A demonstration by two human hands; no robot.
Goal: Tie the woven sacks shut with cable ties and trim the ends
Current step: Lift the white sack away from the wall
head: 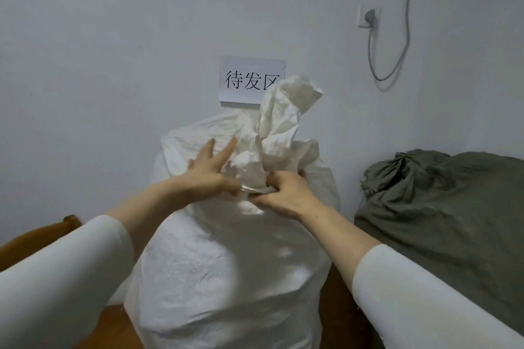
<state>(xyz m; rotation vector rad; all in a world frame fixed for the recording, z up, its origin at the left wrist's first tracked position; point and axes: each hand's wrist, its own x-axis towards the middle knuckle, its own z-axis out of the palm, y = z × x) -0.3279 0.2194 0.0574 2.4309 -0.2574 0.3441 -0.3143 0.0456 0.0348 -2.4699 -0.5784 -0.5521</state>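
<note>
Sack: white woven sack [226, 258], centre frame, upright against wall.
Right hand [286, 190]: fist closed round gathered neck [279, 133].
Left hand [211, 168]: fingers spread, flat on loose folds.
Advice: bunch stray folds tight before tying.
Cable tie: none visible.

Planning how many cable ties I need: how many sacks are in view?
2: the white sack at centre, its neck gathered by both hands, and the grey-green sack to its right. More may lie outside the frame.

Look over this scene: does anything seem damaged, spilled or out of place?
Nothing stands out. The white sack stands upright with its neck gathered by the left hand and right hand; no cable tie is visible yet. The grey-green sack beside it is bunched shut.
</note>
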